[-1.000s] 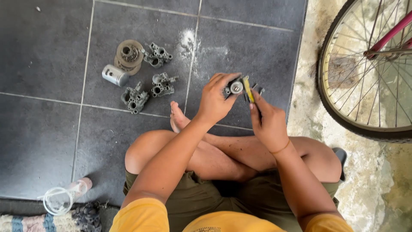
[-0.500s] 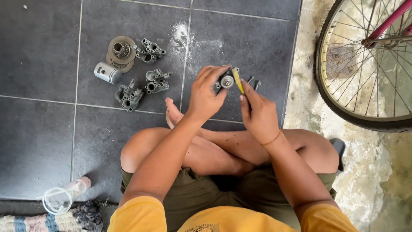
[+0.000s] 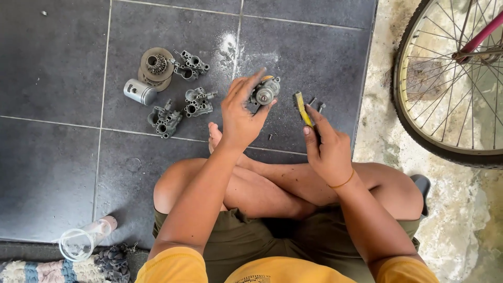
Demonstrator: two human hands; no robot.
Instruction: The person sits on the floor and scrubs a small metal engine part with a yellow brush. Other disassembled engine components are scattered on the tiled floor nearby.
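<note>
I sit cross-legged on dark floor tiles. My left hand (image 3: 240,114) grips a small grey metal engine part (image 3: 264,93) and holds it up over the floor. My right hand (image 3: 326,148) is closed around a yellow-handled tool (image 3: 302,109), its tip a short way right of the part and apart from it. A few small dark pieces (image 3: 316,102) lie on the tile beyond the tool.
To the left on the tiles lie a round toothed part (image 3: 155,65), a silver piston (image 3: 140,91) and three grey metal housings (image 3: 190,64), (image 3: 198,101), (image 3: 163,120). A bicycle wheel (image 3: 419,115) stands at right on rough concrete. A clear plastic bottle (image 3: 83,240) and rag rug (image 3: 52,271) lie bottom left.
My hands have drawn apart: the tool was at the metal part before, and now sits to its right. My left hand has turned the part upward.
</note>
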